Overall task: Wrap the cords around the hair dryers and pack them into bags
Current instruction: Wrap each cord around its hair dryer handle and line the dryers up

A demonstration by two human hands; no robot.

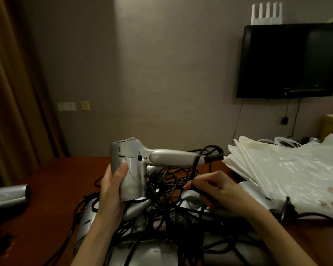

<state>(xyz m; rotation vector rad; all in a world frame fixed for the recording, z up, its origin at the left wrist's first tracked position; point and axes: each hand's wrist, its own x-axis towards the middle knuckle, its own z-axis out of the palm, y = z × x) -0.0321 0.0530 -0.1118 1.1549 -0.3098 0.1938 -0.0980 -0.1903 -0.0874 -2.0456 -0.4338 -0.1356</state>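
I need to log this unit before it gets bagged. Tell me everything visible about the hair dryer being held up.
The hair dryer is silver-grey, plastic by its look, with a short barrel and a black switch near the hinge. It is lifted above the pile, barrel pointing down, grille end up, handle reaching out to the right. The left hand grips the barrel, thumb on its front. Its black cord leaves the handle's end, loops and runs down to the right hand, which pinches it. The cord is not yet wrapped.

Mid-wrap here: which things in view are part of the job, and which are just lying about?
Job:
- silver hair dryer, body gripped by left hand
- its black cord, pinched by right hand
- pile of dryers and tangled cords
- stack of plastic bags
- lone dryer at left edge

Lying about:
- wall television
- wall sockets
- curtain
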